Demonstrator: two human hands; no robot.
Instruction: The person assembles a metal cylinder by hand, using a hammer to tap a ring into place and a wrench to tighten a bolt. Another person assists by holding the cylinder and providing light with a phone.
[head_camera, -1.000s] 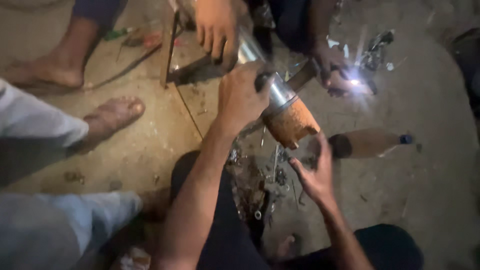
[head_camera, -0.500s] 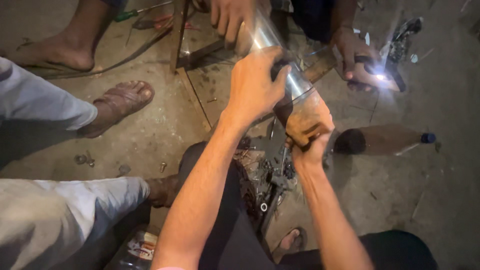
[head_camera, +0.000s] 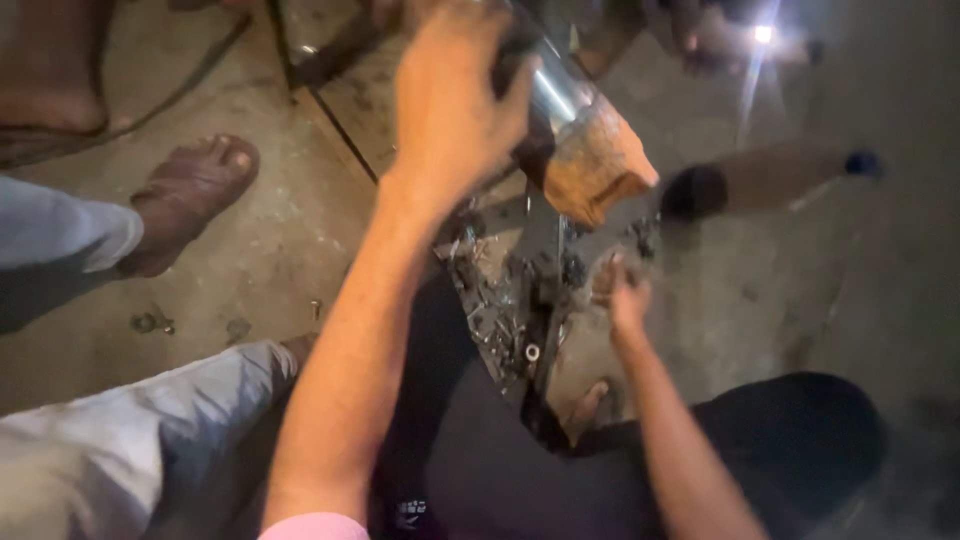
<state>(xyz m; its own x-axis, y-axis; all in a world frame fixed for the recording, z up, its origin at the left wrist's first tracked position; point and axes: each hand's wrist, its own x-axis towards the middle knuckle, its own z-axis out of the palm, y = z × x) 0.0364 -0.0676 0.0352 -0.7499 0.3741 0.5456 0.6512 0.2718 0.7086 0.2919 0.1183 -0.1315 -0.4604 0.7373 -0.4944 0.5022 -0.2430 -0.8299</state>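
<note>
Rust-orange, dented end of a shiny metal cylinder (head_camera: 590, 160), sticking out to the right of the grip & angled down toward the floor. Left hand (head_camera: 450, 110) clamped over the polished upper part, fingers wrapped round it. Right hand (head_camera: 625, 300) lower & nearer, below the rusty end, not touching it; fingers loosely curled over a heap of small dark metal bits and bolts (head_camera: 505, 310), nothing clearly held — blurred, can't tell for sure. Probably best done w/ a firm wrap on the slick part, wrist steady, rusty end kept off the scrap heap, free fingers clear of its jagged rim.

Beyond: dusty concrete floor (head_camera: 250, 260), scattered nuts, dark bottle-shaped object (head_camera: 770, 180) lying right of the grip. Left of grip, a bystander's bare foot (head_camera: 190, 195). Far side: someone's small bright torch (head_camera: 765, 35), rest dim.
</note>
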